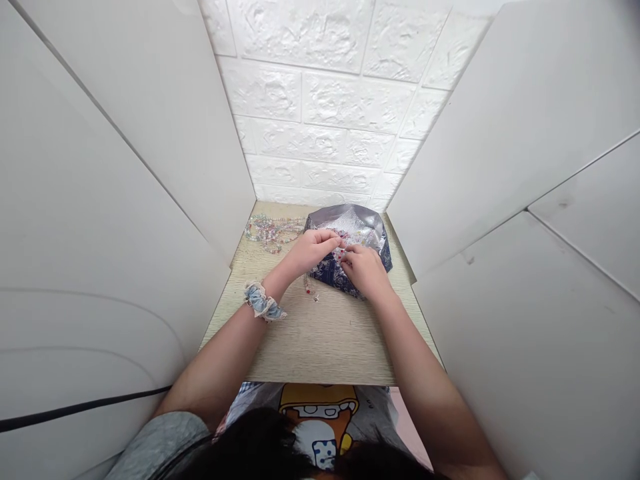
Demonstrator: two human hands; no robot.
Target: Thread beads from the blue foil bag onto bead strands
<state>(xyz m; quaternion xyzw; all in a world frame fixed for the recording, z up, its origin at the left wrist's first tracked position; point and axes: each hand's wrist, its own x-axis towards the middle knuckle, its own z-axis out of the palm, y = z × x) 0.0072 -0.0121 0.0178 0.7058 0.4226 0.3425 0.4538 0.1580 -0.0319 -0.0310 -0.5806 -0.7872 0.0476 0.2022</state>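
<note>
A dark blue patterned pouch with a silver lining (325, 217) lies opened out near the wall, small coloured beads (369, 238) in its hollow. Over these beads, my left hand (311, 253) has thumb and index finger pinched together; what sits between them is too small to make out. Close by on the right, my right hand (367, 270) is curled, its fingertips together among the beads and nearly meeting the left ones. Below my left wrist, a short beaded strand (308, 291) with a red bead lies on the wooden tabletop (320, 347), beside a small charm (316, 299).
Several beaded strings (270, 230) lie in a heap left of the pouch. White panels (165, 133) close in on both sides, and a white brick-patterned wall (325, 100) stands behind. A blue scrunchie (264, 302) circles my left wrist. A black cable (85, 405) runs at lower left.
</note>
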